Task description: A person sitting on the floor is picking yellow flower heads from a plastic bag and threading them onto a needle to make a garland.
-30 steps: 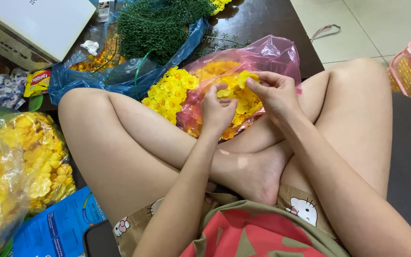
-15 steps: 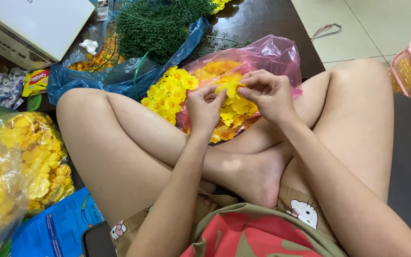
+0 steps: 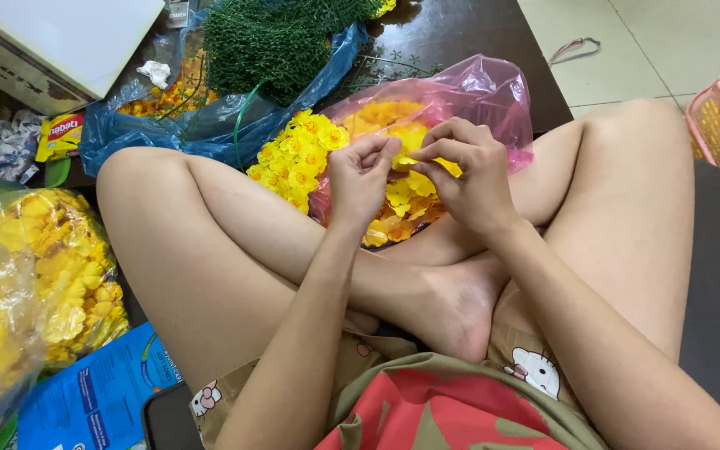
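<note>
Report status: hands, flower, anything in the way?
Left hand and right hand both pinching one yellow flower. Held above pink bag of flowers. Nothing in the way.

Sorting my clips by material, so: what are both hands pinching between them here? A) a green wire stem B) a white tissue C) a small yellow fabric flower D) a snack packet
C: the left hand and right hand meet on a yellow flower above the pink bag.
</note>
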